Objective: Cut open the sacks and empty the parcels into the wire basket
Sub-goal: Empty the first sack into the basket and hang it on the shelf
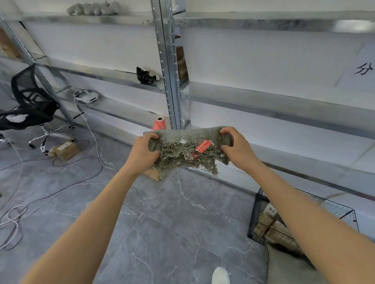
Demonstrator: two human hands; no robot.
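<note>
Frayed sack (189, 150) stretched between left hand (143, 151) and right hand (236, 148), both gripping its ends

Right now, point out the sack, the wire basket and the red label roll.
sack (186, 135): head view, on its woven upper fold.
wire basket (254, 216): head view, on its near left mesh wall.
red label roll (159, 124): head view, on its red side.

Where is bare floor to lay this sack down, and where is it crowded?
Free for the sack: the grey floor straight ahead, between the white cables on the left and the wire basket on the right, beyond the shoe. Crowded: the left side, with cables, office chair and cardboard parcel.
</note>
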